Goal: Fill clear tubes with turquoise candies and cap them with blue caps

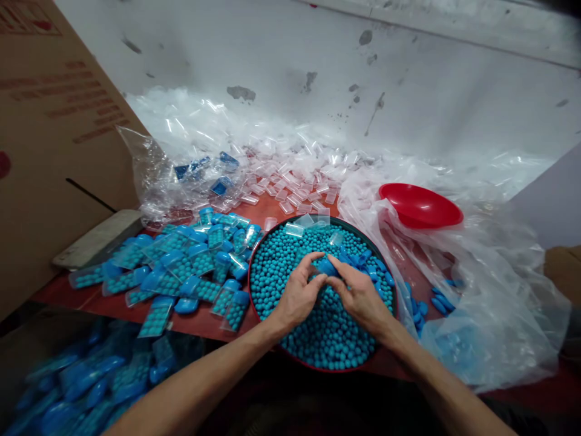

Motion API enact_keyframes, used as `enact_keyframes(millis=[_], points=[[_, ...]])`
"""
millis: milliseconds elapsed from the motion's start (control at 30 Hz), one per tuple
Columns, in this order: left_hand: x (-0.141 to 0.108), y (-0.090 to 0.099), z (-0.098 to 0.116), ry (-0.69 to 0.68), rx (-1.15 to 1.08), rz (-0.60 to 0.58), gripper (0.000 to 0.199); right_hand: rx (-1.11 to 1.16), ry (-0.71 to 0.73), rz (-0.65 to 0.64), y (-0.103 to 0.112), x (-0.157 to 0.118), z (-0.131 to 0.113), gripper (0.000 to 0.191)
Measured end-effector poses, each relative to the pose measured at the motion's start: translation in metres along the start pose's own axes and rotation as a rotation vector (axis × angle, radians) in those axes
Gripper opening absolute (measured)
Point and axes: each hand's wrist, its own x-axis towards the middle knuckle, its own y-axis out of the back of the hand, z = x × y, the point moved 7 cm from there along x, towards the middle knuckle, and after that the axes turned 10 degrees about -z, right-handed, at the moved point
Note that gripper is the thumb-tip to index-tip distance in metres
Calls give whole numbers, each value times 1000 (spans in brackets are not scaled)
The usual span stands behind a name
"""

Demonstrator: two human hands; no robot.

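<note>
A round red-rimmed tray (255,260) holds a heap of small teal balls (327,339). Both hands meet over its middle. My left hand (297,293) pinches at a small clear container that is mostly hidden between the fingers. My right hand (358,293) presses a blue cap (327,266) against it. Loose blue caps (370,266) and a few empty clear containers (295,229) lie on the balls at the far side of the tray.
Filled capped containers (190,266) are piled left of the tray, more in a box (91,381) below. Empty clear containers (295,181) lie behind. A red bowl (420,206) rests on a plastic bag (494,290) with blue caps. A cardboard box (49,133) stands at left.
</note>
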Motion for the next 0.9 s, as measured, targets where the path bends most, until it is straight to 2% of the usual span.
enact_keyframes(millis=[67,133,167,267,333,567,733,833,900], points=[[0,3,0,2,-20,51,41,-136,16,-71,-14,-4,-3,63],[0,2,0,18,-67,10,42,-222,8,-131,-23,-7,-3,83],[-1,0,1,20,-83,-27,43,-241,1,-144,-26,-8,-3,87],[-2,-3,5,22,-89,-113,40,-258,-4,-89,-25,-9,-6,80],[-3,-3,5,27,-83,-116,35,-284,34,-32,-24,-8,-11,74],[-4,-2,-4,52,-141,50,24,-279,151,37,-26,-4,-17,65],[-3,-2,2,9,-65,50,19,-343,96,219,-33,-13,-16,72],[-4,-1,4,18,-41,-10,20,-340,13,206,-37,-15,-15,72],[-5,0,5,38,-63,-63,26,-233,-7,121,-37,-13,-14,72]])
